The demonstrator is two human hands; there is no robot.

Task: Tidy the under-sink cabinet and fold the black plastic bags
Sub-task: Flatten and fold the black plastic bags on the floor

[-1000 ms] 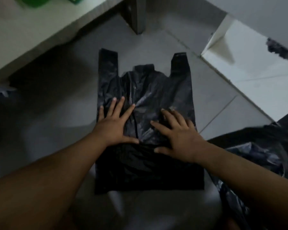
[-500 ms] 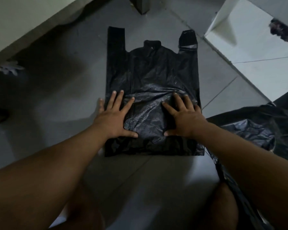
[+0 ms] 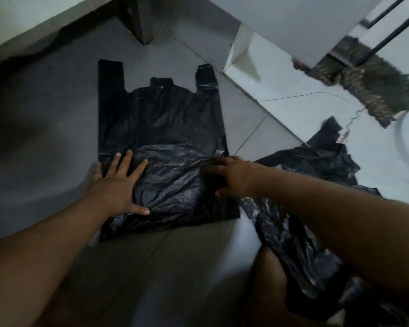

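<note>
A black plastic bag (image 3: pixel 165 119) lies flat on the grey floor tiles, handles pointing away from me. Its bottom part is folded up over the middle. My left hand (image 3: pixel 116 185) presses flat on the folded lower left part, fingers spread. At the bag's right edge my right hand (image 3: pixel 234 178) has its fingers curled round the plastic. The hand is blurred.
A heap of other black bags (image 3: pixel 316 166) lies to the right, running down past my right forearm. A mop head (image 3: pixel 368 90) rests on the raised white ledge (image 3: pixel 243 60) at the back right. A dark cabinet leg (image 3: pixel 139 22) stands beyond the bag.
My right hand has slid from lying flat on the bag to its right edge and curled its fingers there. The left hand stays pressed flat. The view has shifted.
</note>
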